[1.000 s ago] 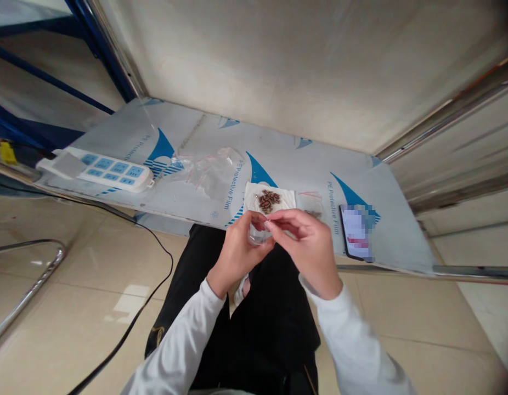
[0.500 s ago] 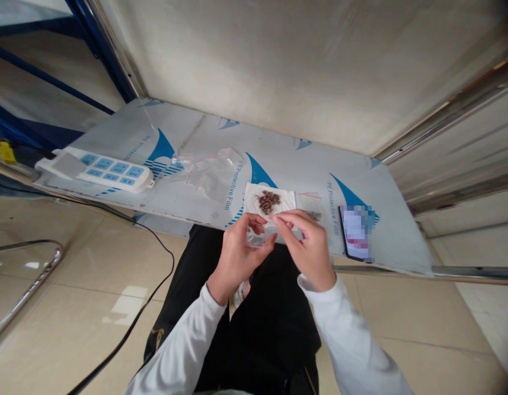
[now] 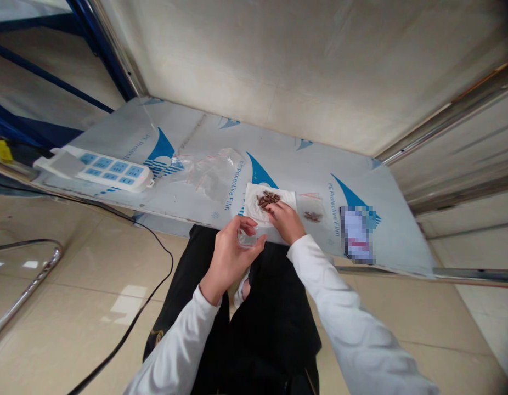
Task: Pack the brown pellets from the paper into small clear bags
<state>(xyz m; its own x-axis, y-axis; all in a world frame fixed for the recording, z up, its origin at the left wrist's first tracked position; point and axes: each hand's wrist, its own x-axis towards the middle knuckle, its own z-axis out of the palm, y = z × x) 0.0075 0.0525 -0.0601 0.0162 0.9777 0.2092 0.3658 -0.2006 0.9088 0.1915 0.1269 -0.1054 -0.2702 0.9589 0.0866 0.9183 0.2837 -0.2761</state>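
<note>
- Centre: the bare right hand [image 3: 287, 222] partly covers small, brown, oblong pieces [image 3: 267, 197]; its grip is unclear.
- Just below: the bare left hand [image 3: 230, 255] partly hides a clear plastic item [image 3: 246, 238].
- Right: the flat rectangular phone [image 3: 356, 236] is pixelated.
- Lower left: the black cable [image 3: 131, 329] leaves the frame.

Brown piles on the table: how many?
2: a larger pile on the white sheet, at the right hand; a smaller pile in or on the clear bag right of the sheet. Some may be hidden.
</note>
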